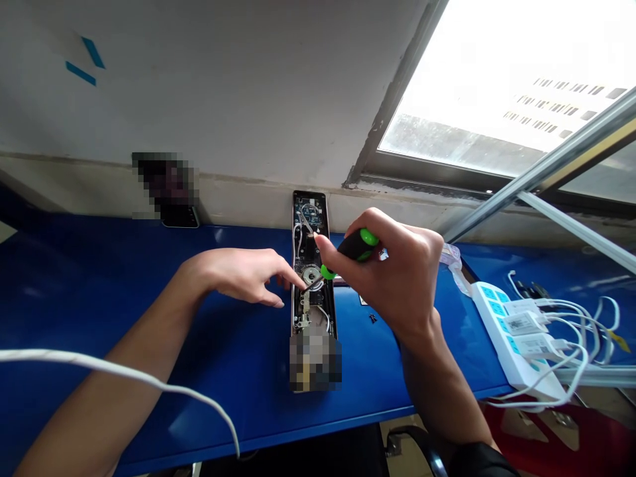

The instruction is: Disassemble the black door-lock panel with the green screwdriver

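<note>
My right hand [397, 265] is closed around the black and green handle of a screwdriver [355, 250]. Its shaft slants down and left, and the tip reaches the middle of an opened long, narrow electronic device [294, 318] that looks like a door lock. A circuit board [309, 213], white wires and a round metal part [312, 275] show in its dark casing. My left hand [248, 275] comes in from the left, index finger stretched out to the screwdriver's tip and thumb apart. Whether the fingertip touches the tip or the part below, I cannot tell. The device's near end is blurred out.
Several small dark screws [372, 318] lie on the blue table [238, 391] right of the device. A white power strip [497, 331] with plugged-in chargers and cables stands at the right. A phone-like object [181, 217] leans on the wall. A white cable [163, 384] crosses my left forearm.
</note>
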Demonstrator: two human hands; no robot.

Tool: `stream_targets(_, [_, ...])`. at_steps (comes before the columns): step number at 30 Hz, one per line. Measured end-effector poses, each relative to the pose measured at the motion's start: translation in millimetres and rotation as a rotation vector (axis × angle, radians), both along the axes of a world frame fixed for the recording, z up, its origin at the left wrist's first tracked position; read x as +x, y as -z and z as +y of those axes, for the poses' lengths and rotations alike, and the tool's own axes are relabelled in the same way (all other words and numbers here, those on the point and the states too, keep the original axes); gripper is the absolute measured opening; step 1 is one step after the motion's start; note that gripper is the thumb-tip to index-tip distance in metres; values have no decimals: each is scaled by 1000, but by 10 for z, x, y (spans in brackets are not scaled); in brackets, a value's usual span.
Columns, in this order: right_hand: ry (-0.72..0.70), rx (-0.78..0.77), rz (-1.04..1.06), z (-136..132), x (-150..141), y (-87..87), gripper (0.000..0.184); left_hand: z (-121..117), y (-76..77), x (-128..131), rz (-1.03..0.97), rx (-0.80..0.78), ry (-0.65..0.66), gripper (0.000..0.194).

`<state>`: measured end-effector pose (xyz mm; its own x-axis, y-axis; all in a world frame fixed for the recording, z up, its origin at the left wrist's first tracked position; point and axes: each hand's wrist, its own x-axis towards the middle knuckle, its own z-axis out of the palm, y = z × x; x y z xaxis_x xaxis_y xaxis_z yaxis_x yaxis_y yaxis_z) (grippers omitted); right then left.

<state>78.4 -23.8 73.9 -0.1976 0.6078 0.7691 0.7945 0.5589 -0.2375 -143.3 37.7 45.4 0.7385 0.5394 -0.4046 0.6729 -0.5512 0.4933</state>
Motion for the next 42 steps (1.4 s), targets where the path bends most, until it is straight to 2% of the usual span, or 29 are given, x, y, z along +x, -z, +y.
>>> stream_targets(5, [-46,-16,-98,-25,-15,12,46,9,-6,-4,-18,25,-8,47])
stream_targets(8, [-44,-19,-69,-31,-23,15,43,11,-14,-21,-59,34,-28,44])
stream_targets(10, [-138,-88,-53,-32,-9,-4,30,9,-25,-35,-76,33,-41,45])
stream_targets(12, [-315,-228,-73,-38,29,-46,16,1,-42,-46,-80,25,-47,44])
stream_targets(14, [-471,-352,-124,-53,78,-98,16,-12,-63,-50,-67,28,-56,44])
stream_targets(16, [-526,-401,-155,-76,119,-142,23,-24,-84,-48,-48,35,-65,43])
stream_targets(21, [-437,-325,-237,-113,140,-165,45,-41,-113,-38,-33,22,-55,44])
stream_targets(25, [-374,-226,-278,-78,119,-125,23,-50,-116,-41,-11,35,-72,44])
stream_targets(27, [-383,-194,-273,-57,105,-109,19,-56,-118,-44,1,43,-89,45])
stream_targets(31, [-490,-262,-242,-28,78,-94,43,-72,-138,-50,-6,45,-95,46])
stream_targets(32, [-496,-259,-239,-20,76,-90,44,-76,-146,-51,-8,45,-93,46])
stream_targets(37, [-440,-135,-254,18,90,-63,16,-92,-167,-58,4,53,-96,44])
stream_targets(42, [-522,-207,-193,13,89,-66,45,-94,-142,-38,-12,54,-86,45])
